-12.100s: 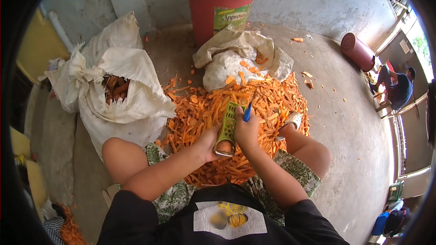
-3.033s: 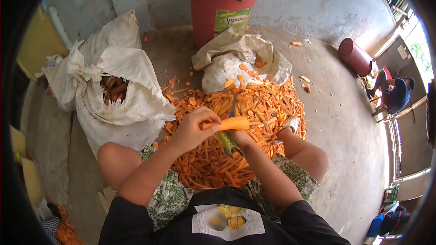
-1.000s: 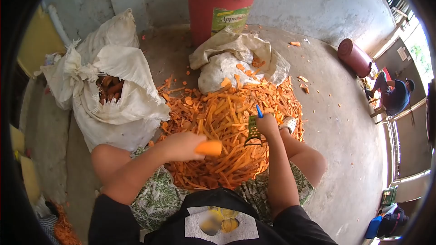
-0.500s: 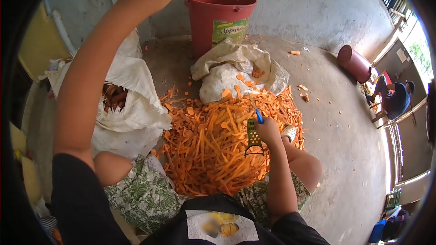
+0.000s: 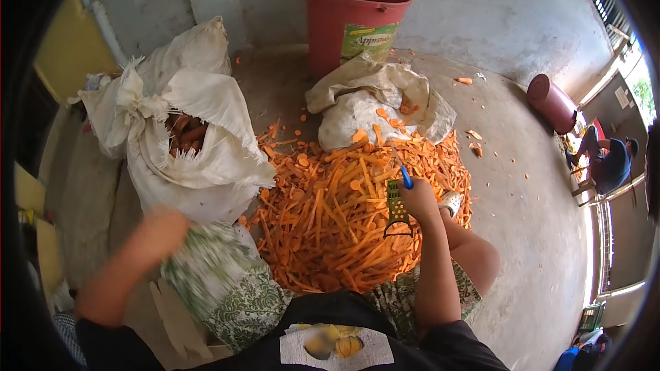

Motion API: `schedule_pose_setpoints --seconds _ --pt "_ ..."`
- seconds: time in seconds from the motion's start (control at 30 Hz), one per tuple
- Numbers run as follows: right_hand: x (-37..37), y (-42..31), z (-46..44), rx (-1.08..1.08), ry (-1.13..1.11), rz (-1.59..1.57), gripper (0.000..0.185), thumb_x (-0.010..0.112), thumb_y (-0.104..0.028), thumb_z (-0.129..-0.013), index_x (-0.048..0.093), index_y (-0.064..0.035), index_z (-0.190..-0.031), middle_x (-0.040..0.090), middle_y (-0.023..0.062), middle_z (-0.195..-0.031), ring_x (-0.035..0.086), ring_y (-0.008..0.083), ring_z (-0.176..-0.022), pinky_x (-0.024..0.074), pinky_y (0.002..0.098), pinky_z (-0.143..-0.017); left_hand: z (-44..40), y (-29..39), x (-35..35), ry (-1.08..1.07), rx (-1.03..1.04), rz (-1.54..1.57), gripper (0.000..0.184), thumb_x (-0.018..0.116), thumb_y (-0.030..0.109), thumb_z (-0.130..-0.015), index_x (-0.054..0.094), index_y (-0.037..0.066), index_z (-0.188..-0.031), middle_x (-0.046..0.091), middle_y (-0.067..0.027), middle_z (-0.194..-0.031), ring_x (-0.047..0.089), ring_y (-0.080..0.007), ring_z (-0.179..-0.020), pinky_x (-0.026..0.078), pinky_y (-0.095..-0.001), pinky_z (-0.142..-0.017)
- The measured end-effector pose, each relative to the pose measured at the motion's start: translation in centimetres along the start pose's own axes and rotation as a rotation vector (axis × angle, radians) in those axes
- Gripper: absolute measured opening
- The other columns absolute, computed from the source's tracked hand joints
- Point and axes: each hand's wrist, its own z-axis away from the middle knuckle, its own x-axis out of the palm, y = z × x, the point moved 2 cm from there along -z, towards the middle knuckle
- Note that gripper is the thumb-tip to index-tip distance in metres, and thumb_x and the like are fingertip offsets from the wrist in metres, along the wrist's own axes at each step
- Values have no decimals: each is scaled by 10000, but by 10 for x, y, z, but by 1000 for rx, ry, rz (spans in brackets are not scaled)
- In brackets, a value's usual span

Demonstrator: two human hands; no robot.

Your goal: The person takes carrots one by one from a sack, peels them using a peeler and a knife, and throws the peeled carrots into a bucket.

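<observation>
My right hand (image 5: pixel 418 199) is closed over the peelings, holding a blue-handled knife (image 5: pixel 406 177) with its thin blade pointing away from me. The same hand also grips a green peeler (image 5: pixel 396 207) with holes along its flat body and a curved end. Below them spreads a large heap of orange carrot peelings (image 5: pixel 330 233) between my legs. My left hand (image 5: pixel 165 230) is smeared by motion near my left knee, just below an opened white sack (image 5: pixel 206 189). Unpeeled carrots (image 5: pixel 187 134) show in the sack's mouth.
A red bucket (image 5: pixel 357 17) stands against the wall, behind a crumpled white sack (image 5: pixel 354 120) on the heap. A dark red container (image 5: pixel 551 103) lies tipped at the right. Beyond it sits another person (image 5: pixel 610 165). Carrot scraps dot the concrete floor (image 5: pixel 529 233).
My left hand has dropped from above the red bucket to my left knee. The carrot it held there is out of sight. My right hand keeps the knife and peeler; the view has shifted slightly.
</observation>
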Motion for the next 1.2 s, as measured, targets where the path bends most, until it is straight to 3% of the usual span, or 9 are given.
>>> schedule_pose_setpoints --seconds 0.17,0.27,0.33,0.4,0.57,0.73,0.77,0.8,1.2 --pt "-1 -1 1 19 19 -7 298 518 -280 -814 590 9 -820 556 171 -595 548 293 -533 415 377 -521 -22 -164 37 -327 -606 -306 167 618 199 -684 642 95 -813 634 -93 -767 617 -221 -744 467 -356 -612" --pt "3 7 -4 -23 33 41 297 517 -277 -816 583 12 -797 548 168 -586 538 292 -518 408 382 -514 -34 -182 58 -231 -303 38 193 647 223 -699 618 85 -830 630 -86 -773 610 -214 -736 461 -340 -598" --pt "9 11 -6 -17 29 27 296 516 -274 -817 579 13 -784 543 170 -582 534 292 -514 404 385 -511 -62 -140 3 -158 -375 687 189 633 194 -714 578 45 -818 617 -91 -808 597 -205 -761 448 -337 -600" --pt "12 11 -9 -17 31 14 296 514 -271 -819 575 14 -770 539 172 -578 531 292 -510 400 388 -507 -94 -126 -12 88 -207 575 165 581 173 -752 549 16 -794 598 -121 -753 593 -212 -722 435 -332 -591" --pt "17 3 -11 7 18 46 288 518 -260 -812 569 17 -753 527 184 -571 528 315 -521 399 395 -512 -200 -147 57 224 -326 637 234 478 202 -808 561 -15 -834 588 -202 -773 589 -295 -777 442 -392 -662" --pt "24 12 -21 -40 77 75 286 520 -255 -807 555 23 -748 526 198 -581 530 344 -552 399 407 -532 -256 -162 176 248 -656 440 255 485 163 -789 537 -36 -939 560 -229 -935 542 -358 -905 424 -423 -806" --pt "27 15 -24 -39 98 62 282 523 -253 -805 549 20 -741 522 198 -577 527 350 -554 397 411 -532 -258 -162 184 213 -761 521 329 439 174 -808 487 -20 -1069 458 -242 -1149 468 -371 -1036 387 -424 -879" --pt "29 17 -27 -37 120 51 277 526 -251 -803 543 17 -733 518 198 -573 524 356 -555 394 415 -532 -265 -165 192 211 -757 524 329 439 174 -808 487 -20 -1069 458 -242 -1149 468 -371 -1036 387 -424 -879" --pt "57 6 -58 -44 93 74 250 545 -223 -794 510 10 -712 507 201 -571 507 367 -542 378 418 -512 -309 -188 224 148 -666 258 324 389 262 -837 493 111 -1104 447 -58 -1173 431 -273 -1091 432 -450 -814"
